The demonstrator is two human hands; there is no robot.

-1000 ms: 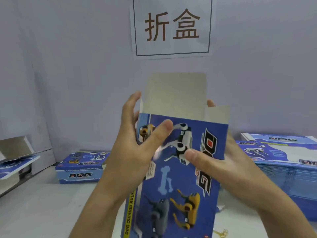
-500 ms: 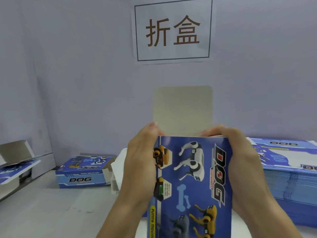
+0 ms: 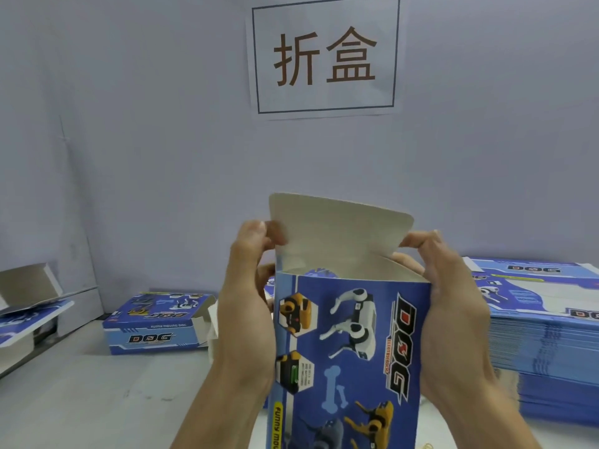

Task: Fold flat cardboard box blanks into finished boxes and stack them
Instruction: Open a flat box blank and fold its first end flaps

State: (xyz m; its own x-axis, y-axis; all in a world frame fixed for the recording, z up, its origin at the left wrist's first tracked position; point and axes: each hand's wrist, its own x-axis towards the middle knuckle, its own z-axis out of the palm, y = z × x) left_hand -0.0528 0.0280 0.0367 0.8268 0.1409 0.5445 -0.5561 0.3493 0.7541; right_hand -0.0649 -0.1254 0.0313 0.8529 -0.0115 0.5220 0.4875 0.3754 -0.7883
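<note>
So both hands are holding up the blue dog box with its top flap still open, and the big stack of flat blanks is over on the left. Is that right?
Not quite. The head view shows the stack of flat blanks on the right, not the left. The rest holds: the left hand and right hand hold the blue dog box up, its top flap open.

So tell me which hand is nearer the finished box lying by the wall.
Left. The left hand grips the left edge of the held box, just right of the finished box. The right hand grips the far edge, toward the stack of blanks.
</note>
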